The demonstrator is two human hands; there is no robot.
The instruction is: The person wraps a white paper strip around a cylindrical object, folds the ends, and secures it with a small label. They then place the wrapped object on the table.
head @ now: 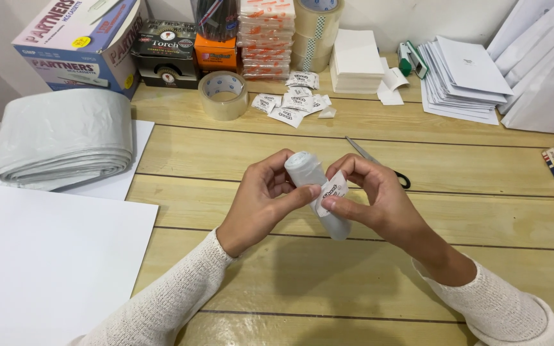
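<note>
Both hands, left hand and right hand, clamp a tightly rolled grey plastic roll; a white label lies against it.

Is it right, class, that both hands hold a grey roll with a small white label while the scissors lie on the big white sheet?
Not quite. In the head view the scissors lie on the wooden table, behind the right hand. The left hand, grey roll and small white label are as stated.
</note>
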